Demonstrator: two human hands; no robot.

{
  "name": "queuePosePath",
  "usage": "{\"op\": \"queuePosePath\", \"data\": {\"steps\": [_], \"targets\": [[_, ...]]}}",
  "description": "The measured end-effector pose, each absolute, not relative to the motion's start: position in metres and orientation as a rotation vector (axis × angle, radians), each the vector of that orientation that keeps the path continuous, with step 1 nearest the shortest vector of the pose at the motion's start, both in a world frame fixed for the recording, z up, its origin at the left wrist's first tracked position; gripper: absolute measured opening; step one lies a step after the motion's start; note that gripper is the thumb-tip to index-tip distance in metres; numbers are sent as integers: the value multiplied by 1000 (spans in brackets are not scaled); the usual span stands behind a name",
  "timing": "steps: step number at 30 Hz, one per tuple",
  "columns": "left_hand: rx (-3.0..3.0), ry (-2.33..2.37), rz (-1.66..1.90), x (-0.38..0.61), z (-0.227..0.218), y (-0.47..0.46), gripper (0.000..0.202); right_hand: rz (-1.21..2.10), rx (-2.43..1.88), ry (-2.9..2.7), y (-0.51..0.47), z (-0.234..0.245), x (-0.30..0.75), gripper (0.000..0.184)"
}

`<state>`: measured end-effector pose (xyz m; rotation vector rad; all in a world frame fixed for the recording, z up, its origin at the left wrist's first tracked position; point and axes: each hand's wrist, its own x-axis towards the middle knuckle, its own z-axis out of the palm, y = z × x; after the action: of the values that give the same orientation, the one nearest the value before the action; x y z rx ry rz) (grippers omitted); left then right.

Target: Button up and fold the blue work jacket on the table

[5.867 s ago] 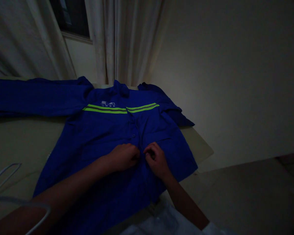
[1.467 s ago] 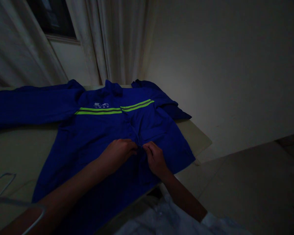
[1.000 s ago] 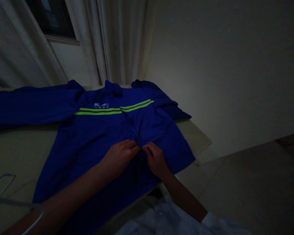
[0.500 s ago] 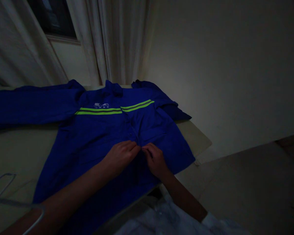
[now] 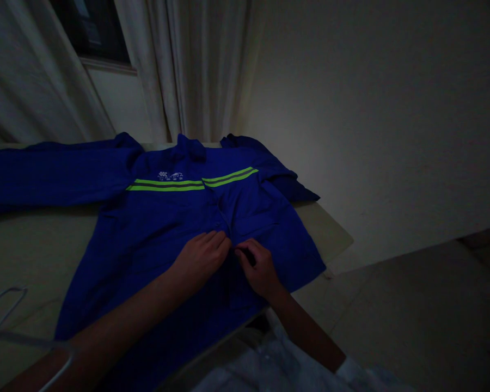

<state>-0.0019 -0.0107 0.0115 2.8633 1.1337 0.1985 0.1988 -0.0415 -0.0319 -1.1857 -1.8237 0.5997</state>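
Note:
A blue work jacket (image 5: 155, 228) with two lime-green stripes across the chest lies front-up on a pale table (image 5: 32, 250), its sleeves spread out to both sides. My left hand (image 5: 200, 258) and my right hand (image 5: 259, 267) meet at the jacket's front opening, low on the placket. Both hands are closed in a pinch on the fabric edges there. What sits between the fingertips is too dark to make out.
A white wire hanger (image 5: 20, 337) lies at the table's near left corner. Curtains (image 5: 196, 65) and a dark window (image 5: 90, 27) stand behind the table. A bare wall and floor (image 5: 412, 305) lie to the right. White cloth (image 5: 277, 370) shows below my right arm.
Over the last seconds my hands have stayed pinched at the placket, shifting only slightly up along it. The jacket front has been tugged a little.

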Motion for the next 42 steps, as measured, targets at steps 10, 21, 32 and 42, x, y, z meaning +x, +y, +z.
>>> {"op": "queuePosePath", "data": {"steps": [10,21,32,42], "targets": [[2973,1092,377,-4,11,-14,11,476,-1173,-1857,-44,-37,199,17],[2642,1083,383,-7,13,-5,8,441,-1205,-1873,-46,-39,196,15],[2317,1117,406,-7,10,-2,7,478,-1241,-1883,-45,-37,197,17],[2183,1046,499,-4,5,-1,12,443,-1302,-1852,-47,-36,195,20]]}}
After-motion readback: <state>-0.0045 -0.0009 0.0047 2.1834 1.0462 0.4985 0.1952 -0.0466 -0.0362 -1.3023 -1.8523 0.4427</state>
